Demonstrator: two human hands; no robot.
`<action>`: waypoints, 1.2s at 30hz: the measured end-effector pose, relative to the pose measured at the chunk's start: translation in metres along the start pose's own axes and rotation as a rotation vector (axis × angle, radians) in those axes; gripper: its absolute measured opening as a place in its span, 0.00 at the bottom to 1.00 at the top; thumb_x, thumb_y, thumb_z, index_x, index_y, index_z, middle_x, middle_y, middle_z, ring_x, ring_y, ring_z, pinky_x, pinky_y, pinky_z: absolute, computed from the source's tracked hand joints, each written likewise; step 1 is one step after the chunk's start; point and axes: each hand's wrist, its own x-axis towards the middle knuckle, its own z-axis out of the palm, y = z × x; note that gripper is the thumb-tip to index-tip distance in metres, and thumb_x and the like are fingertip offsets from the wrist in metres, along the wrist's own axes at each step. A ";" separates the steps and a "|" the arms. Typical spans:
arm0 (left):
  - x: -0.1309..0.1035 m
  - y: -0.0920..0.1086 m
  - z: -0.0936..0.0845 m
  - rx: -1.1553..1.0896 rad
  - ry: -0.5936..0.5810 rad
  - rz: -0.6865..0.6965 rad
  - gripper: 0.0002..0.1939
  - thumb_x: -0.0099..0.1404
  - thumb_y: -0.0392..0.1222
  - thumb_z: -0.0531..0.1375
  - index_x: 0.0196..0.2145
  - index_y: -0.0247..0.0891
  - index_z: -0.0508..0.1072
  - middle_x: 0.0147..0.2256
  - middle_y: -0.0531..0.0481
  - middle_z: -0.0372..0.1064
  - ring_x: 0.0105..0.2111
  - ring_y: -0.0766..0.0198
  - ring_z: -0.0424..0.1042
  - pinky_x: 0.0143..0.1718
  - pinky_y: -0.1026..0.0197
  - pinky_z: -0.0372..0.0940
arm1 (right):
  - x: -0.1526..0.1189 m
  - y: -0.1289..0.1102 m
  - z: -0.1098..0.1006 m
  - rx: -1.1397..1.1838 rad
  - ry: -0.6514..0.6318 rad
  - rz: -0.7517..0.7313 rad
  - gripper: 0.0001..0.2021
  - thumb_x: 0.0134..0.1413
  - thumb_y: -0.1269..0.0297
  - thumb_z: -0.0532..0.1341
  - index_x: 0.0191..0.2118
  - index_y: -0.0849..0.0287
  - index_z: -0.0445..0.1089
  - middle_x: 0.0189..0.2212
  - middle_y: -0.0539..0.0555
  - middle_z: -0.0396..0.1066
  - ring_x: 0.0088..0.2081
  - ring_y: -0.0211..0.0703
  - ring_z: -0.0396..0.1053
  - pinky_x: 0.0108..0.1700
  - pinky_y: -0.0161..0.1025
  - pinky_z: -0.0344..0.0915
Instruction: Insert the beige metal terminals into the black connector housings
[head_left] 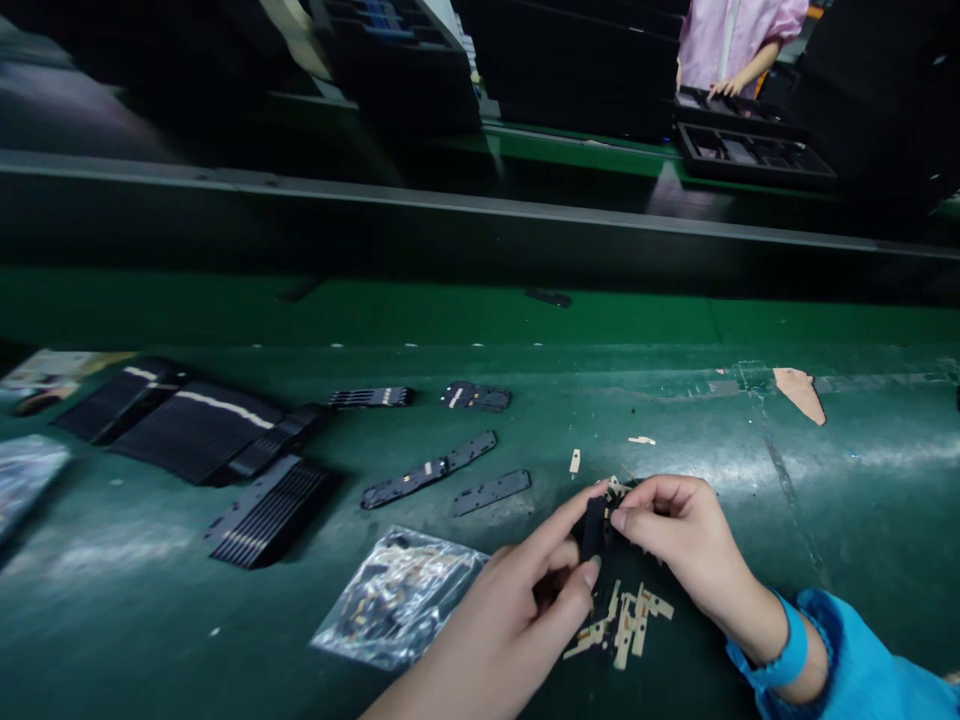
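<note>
small black part sits pinched between both of your hands, low and right of centre over the green work surface. your left hand comes up from the bottom edge with its thumb and forefinger closed on the lower end of the part, and your right hand, with a blue sleeve and blue wrist band behind it, has its fingertips pressed together on the upper end. something pale and thin shows at the top of the part, possibly a flex strip, though it is too blurred for you to be sure. just below your hands a scatter of tan flex pieces lies on the surface, and a clear plastic bag of similar bits rests to the left of your left hand. further left and up, two long flat black plates lie side by side, near stacks of black ribbed trays. a torn scrap of tan tape lies well apart to the upper right. across the belt, another person in a pink smock rests a hand on black trays.
</note>
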 end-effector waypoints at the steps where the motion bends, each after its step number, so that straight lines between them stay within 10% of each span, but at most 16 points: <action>1: 0.000 -0.001 0.000 0.000 -0.003 0.001 0.33 0.73 0.50 0.49 0.73 0.43 0.54 0.25 0.59 0.57 0.25 0.63 0.60 0.27 0.62 0.55 | 0.000 0.000 0.000 -0.002 0.000 -0.004 0.08 0.38 0.62 0.73 0.22 0.59 0.78 0.18 0.46 0.70 0.22 0.33 0.60 0.27 0.33 0.56; 36: 0.000 -0.001 0.002 0.000 0.003 -0.001 0.33 0.74 0.50 0.49 0.73 0.43 0.53 0.24 0.59 0.54 0.24 0.63 0.55 0.27 0.61 0.51 | 0.001 0.004 0.000 -0.031 -0.008 -0.018 0.08 0.39 0.61 0.73 0.23 0.58 0.77 0.20 0.47 0.70 0.23 0.35 0.60 0.27 0.35 0.57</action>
